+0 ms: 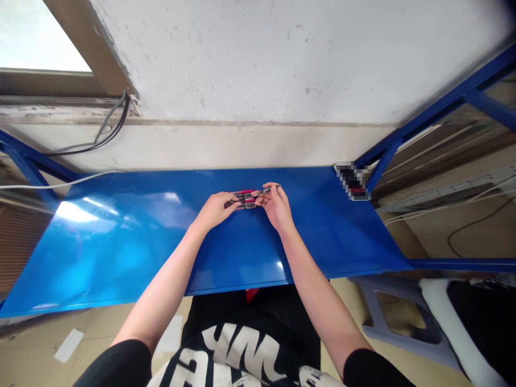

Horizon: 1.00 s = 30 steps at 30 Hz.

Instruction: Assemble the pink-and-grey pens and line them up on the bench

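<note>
Several slim pens (246, 200), dark grey and pinkish-red, lie side by side in a small row on the blue shelf top. At their left end, my left hand (214, 209) is closed with thumb and fingers on the pens; its fingertips are partly hidden. My right hand (277, 208) is at the right end, palm turned partly up. A dark pen (270, 189) is pinched between its thumb and forefinger, slanting slightly up to the right. The other right fingers curl beside the ends of the row.
The shiny blue shelf top (161, 252) has blue metal frames (387, 161) at its sides. A pixelated dark object (353, 181) lies at the back right. A white cable (60, 185) crosses the back left corner. A grey stool (403, 317) stands below right.
</note>
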### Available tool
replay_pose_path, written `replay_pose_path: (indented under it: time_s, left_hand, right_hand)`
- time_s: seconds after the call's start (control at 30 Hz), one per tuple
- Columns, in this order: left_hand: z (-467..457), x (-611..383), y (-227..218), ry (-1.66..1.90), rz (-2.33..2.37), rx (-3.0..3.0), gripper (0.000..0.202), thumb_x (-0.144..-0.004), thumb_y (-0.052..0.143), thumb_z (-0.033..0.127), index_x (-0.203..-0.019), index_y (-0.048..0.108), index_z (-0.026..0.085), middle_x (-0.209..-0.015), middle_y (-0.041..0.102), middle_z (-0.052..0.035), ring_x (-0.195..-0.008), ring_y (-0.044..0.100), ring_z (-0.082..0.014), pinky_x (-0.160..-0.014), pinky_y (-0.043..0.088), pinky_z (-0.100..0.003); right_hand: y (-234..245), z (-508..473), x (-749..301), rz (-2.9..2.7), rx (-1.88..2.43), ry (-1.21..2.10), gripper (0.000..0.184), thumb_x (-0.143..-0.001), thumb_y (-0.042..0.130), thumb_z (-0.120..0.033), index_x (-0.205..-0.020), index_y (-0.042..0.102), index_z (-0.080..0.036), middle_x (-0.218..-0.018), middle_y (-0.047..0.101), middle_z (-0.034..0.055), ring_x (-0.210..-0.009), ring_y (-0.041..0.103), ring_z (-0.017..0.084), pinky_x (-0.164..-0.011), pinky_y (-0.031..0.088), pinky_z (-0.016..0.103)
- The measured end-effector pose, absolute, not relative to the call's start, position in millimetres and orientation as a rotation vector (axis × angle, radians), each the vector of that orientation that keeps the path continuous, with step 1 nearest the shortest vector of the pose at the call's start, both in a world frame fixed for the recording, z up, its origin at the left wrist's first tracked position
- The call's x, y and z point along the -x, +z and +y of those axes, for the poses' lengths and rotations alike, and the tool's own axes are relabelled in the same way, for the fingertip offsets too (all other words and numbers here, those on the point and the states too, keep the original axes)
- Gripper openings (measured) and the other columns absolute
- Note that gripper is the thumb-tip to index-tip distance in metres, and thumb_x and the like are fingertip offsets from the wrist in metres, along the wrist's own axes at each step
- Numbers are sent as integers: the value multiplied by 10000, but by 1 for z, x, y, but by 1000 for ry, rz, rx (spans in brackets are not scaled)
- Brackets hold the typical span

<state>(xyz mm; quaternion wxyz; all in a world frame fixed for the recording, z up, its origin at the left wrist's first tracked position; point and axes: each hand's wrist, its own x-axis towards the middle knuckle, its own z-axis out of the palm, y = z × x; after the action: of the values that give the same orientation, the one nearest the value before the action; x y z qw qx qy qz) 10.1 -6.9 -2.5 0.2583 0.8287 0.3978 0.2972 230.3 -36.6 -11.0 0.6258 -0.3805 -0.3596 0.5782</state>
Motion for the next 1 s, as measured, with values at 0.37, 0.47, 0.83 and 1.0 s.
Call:
replay_pose_path:
  time_s: [0.37, 0.47, 0.83, 1.0]
  left_hand:
    - [-8, -12, 6, 741, 1068, -2266, 239, -1013, 556, 299, -953, 769, 210, -945, 791, -62, -875, 721, -222, -852, 533, -347]
    - [-9, -12, 7, 735, 1077, -2266, 257, -1018, 543, 307, -945, 769, 208, -936, 790, -63, -856, 722, -219, -826, 530, -336]
    - [-6, -11, -4, 768, 1116, -2191, 70, -927, 684, 259, -933, 716, 197, -866, 755, -33, -748, 675, -183, -719, 484, -293]
    - [-7, -10, -4, 764, 1105, -2177, 94, -932, 670, 272, -880, 684, 193, -825, 728, -25, -724, 652, -170, -692, 467, -276]
  right_hand:
    - [-10, -37, -230, -820, 873, 1301, 352, -927, 639, -622, -998, 565, -285, -896, 798, 16, -640, 690, 144, -647, 555, 288]
    - [-10, -37, -230, -827, 876, 1309, 354, -929, 635, -622, -1003, 567, -283, -902, 795, 20, -643, 690, 146, -645, 555, 289]
    - [-10, -37, -230, -827, 848, 1320, 348, -928, 644, -616, -992, 575, -281, -881, 796, 18, -647, 688, 144, -651, 558, 285]
    - [-8, -38, -230, -830, 862, 1336, 350, -932, 636, -618, -982, 578, -277, -867, 790, 21, -649, 686, 149, -660, 562, 296]
